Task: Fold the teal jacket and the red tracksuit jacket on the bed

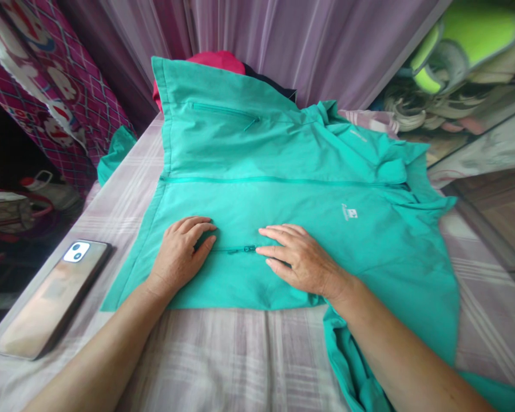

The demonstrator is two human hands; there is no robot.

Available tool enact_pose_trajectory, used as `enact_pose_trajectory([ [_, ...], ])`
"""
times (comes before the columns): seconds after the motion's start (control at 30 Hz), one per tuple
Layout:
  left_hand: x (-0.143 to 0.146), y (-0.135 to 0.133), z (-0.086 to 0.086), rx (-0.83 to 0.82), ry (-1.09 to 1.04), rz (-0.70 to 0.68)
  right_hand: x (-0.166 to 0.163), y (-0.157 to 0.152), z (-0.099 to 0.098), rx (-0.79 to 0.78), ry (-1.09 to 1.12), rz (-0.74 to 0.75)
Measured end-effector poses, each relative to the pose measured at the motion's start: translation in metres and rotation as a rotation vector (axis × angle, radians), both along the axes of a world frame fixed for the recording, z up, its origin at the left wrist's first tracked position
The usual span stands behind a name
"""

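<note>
A teal jacket lies spread on its side across the table, its hem to the left and its collar to the right. Its long front zipper is closed for most of its length. My left hand rests on the lower front, fingers bent and loosely apart, over one end of a zippered pocket. My right hand lies with fingers spread at the pocket's other end, fingertips beside the zipper pull. Neither hand grips any cloth that I can see. One sleeve hangs toward me under my right forearm.
A phone lies face down on the plaid cloth at the left. Pink and dark fabric sits behind the jacket, before a purple curtain. Shoes and a bright green item stand on a shelf at the upper right.
</note>
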State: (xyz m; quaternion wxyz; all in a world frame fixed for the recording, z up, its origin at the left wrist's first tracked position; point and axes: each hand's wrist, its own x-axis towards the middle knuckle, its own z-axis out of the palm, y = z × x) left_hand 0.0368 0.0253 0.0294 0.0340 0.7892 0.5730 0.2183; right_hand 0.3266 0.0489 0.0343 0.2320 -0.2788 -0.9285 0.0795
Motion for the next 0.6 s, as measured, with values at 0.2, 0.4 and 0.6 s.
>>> enact_pose_trajectory([
  [0.2, 0.000, 0.000, 0.000, -0.001, 0.008, 0.002, -0.002, -0.002, 0.004, -0.003, -0.078, -0.010],
  [0.4, 0.000, 0.000, 0.001, -0.007, -0.001, 0.004, -0.001, 0.001, -0.006, -0.104, 0.061, -0.028],
  [0.6, 0.000, 0.000, 0.001, -0.004, -0.012, -0.008, -0.001, 0.001, -0.005, -0.051, 0.077, -0.006],
])
